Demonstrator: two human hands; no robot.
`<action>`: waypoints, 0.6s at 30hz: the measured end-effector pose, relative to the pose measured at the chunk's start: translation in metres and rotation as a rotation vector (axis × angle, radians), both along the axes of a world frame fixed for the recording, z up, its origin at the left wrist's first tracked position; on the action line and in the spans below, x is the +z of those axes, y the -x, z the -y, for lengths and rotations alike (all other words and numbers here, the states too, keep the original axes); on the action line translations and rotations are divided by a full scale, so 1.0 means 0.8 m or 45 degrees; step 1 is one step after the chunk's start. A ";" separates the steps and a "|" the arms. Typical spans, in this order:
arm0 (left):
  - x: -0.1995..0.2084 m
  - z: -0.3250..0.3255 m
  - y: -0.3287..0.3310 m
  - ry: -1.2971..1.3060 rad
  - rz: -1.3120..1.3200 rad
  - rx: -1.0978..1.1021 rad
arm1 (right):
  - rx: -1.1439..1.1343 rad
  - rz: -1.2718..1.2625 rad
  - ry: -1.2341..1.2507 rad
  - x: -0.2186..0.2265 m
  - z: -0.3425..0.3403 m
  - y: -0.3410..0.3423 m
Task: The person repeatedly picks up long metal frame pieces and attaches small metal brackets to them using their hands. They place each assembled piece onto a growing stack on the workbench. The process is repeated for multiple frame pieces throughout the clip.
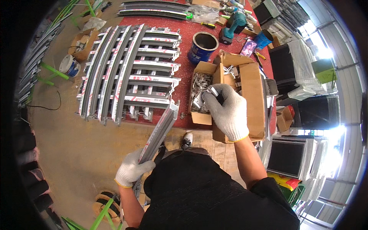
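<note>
While a grey profile [160,128] juts forward, the left hand [131,169] clasps it. The right hand [230,111] pinches a small piece [212,91].

On my feed, a tan floor [73,153] spread around the red-topped desk [186,38]. At the right I saw pale panelling [341,34], wall or roof, I couldn't tell, and glaring windows [323,46].

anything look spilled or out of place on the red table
Nothing looks plainly spilled or damaged. The far side of the red table looks untidy, though: a cordless drill and a screwdriver sit loose near crumpled plastic.
</note>
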State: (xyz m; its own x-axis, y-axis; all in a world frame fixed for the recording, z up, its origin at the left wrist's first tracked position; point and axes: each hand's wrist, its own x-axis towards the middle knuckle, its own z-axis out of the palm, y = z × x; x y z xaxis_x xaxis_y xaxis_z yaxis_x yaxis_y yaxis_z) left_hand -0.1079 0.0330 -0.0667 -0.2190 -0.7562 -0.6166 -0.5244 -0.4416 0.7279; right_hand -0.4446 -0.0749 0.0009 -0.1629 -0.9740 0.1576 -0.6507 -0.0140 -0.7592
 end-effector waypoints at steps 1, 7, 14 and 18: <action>0.002 -0.002 -0.002 -0.049 -0.030 0.009 | 0.016 0.012 0.027 0.000 0.001 -0.010; 0.002 -0.012 -0.004 -0.016 -0.038 -0.015 | 0.161 0.058 0.119 -0.009 -0.003 -0.046; -0.004 -0.020 -0.008 -0.075 -0.090 0.014 | 0.287 -0.178 0.271 -0.020 -0.004 -0.052; -0.002 -0.018 -0.006 -0.056 -0.158 0.018 | 0.315 -0.223 0.251 -0.016 0.003 -0.047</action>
